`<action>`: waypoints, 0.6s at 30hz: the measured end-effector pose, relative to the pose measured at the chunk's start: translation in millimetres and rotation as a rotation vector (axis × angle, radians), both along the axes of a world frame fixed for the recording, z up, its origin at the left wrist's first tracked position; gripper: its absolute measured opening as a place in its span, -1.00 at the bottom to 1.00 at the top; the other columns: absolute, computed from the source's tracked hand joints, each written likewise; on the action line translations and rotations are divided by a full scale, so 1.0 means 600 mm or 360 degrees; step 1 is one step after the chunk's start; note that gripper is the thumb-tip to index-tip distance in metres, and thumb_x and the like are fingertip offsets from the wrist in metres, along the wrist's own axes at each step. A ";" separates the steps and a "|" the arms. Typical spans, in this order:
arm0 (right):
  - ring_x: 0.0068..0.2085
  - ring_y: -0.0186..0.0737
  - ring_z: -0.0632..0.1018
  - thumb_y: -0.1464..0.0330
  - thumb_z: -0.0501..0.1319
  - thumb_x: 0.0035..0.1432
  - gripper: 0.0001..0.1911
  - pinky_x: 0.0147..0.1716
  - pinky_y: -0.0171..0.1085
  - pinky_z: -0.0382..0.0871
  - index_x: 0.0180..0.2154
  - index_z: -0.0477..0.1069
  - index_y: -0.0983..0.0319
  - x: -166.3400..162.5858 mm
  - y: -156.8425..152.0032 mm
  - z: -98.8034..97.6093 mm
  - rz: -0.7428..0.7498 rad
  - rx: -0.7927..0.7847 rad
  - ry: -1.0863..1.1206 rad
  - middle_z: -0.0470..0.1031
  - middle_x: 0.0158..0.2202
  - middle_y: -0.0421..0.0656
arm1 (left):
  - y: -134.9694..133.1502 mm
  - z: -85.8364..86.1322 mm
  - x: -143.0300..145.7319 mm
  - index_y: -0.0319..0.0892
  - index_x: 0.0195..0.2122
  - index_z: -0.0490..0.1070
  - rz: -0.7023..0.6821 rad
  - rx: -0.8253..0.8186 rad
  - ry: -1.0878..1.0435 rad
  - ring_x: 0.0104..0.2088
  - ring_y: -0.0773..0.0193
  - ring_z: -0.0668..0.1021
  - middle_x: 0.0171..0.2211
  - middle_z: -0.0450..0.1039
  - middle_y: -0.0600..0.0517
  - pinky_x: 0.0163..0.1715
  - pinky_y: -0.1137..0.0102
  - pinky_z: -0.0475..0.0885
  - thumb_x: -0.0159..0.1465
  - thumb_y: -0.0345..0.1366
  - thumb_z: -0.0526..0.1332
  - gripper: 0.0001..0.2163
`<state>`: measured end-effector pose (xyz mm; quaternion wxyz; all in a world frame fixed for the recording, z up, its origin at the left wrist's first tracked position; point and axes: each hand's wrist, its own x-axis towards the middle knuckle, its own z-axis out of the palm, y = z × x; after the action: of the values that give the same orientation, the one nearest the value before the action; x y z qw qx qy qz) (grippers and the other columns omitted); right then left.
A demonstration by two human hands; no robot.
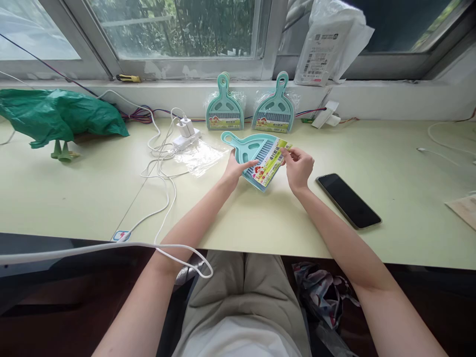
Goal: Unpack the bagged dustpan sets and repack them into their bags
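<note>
A teal mini dustpan with a small brush nested in it is held tilted above the table, its handle towards the upper left. My left hand grips its lower left side, thumb across the front. A printed yellow-green label card lies across the brush bristles. My right hand pinches the upper right corner of that card between thumb and fingers. Two similar dustpan sets in clear wrap, one on the left and one on the right, lean upright against the wall behind.
A crumpled clear plastic wrapper and white cables lie left of my hands, by a charger on a power strip. A black phone lies to the right. Further left sits a green plastic bag; a yellow cutter rests on the sill.
</note>
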<state>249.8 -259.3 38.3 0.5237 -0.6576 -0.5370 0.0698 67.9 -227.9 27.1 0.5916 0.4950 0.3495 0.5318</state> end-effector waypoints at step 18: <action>-0.11 -0.27 0.50 0.08 0.27 0.07 -0.41 -0.10 -0.25 0.40 0.08 0.19 0.12 -0.014 0.013 -0.025 0.0099 0.0210 0.0728 0.36 0.05 -0.09 | 0.012 -0.009 -0.003 -0.09 0.06 0.20 0.0051 0.0088 0.0028 0.08 0.05 0.46 0.02 0.37 -0.04 0.13 0.11 0.37 -0.20 -0.30 0.52 -0.22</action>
<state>241.7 -251.4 23.4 0.6712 -0.5721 -0.4278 0.1978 65.8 -221.0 21.9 0.5660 0.5101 0.3479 0.5463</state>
